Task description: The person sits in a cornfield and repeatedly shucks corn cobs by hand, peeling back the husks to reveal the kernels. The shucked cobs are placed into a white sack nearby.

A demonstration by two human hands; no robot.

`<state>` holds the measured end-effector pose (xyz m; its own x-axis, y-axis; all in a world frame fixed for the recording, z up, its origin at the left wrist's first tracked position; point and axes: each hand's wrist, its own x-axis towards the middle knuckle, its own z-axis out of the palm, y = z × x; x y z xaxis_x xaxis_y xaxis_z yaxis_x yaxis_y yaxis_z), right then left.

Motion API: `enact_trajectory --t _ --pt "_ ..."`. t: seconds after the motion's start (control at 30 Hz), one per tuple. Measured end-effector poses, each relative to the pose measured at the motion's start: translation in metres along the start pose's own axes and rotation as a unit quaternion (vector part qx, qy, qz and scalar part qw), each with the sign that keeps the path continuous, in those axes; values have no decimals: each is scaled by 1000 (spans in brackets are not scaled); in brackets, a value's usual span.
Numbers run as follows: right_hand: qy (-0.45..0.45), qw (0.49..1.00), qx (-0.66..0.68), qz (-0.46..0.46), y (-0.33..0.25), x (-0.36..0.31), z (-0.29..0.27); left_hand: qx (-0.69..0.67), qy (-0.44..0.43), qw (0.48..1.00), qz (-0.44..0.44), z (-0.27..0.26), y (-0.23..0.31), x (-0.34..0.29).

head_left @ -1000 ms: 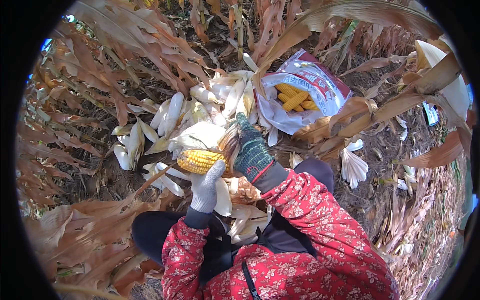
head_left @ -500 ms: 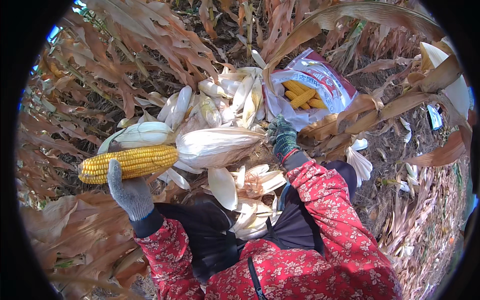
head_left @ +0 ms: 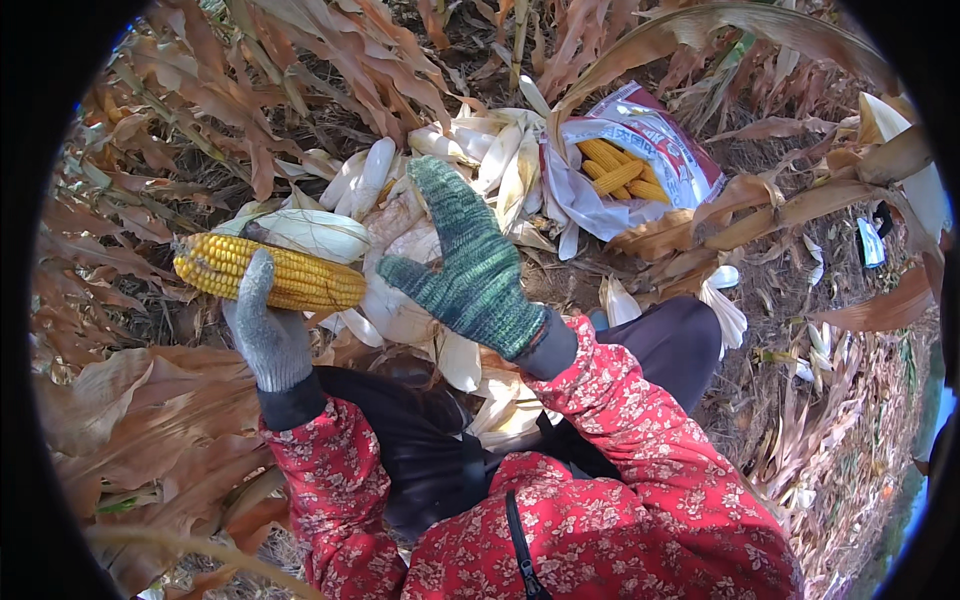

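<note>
A yellow corn cob (head_left: 285,275) lies across my left hand (head_left: 268,335), which wears a grey knit glove and has its thumb over the kernels. Pale husk (head_left: 385,302) shows at the right end of the cob, partly covered by my other hand. Gloved in green knit, my right hand (head_left: 470,270) is open above the husks, its fingers stretched out and its thumb apart; nothing shows in it. Just beyond the cob rests an ear in whitish husk (head_left: 318,235).
A red and white sack (head_left: 660,150) lies on its side at the far right, bare yellow cobs (head_left: 618,172) in its mouth. Husks and husked-over ears (head_left: 500,150) are heaped ahead. Dry corn stalks (head_left: 260,70) stand around. A light blue packet (head_left: 870,242) is on the ground at right.
My right hand has let go of the husk's end and swung left toward the cob, its fingers now spread. The cob in my left hand has shifted slightly right and tilts down to the right.
</note>
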<state>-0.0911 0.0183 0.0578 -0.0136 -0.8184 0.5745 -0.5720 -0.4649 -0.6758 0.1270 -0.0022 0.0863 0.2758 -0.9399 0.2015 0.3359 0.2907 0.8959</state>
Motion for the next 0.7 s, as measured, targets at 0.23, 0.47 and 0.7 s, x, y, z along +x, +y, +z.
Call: enact_trajectory --t 0.23,0.47,0.7 --pt "-622 762 -178 14 115 -187 27 -108 139 984 -36 -19 19 11" --pt "-505 847 -137 92 99 -95 -25 -216 132 964 -76 -66 19 15" --pt "-355 922 26 152 102 -4 -72 -230 160 955 -94 -70 16 17"
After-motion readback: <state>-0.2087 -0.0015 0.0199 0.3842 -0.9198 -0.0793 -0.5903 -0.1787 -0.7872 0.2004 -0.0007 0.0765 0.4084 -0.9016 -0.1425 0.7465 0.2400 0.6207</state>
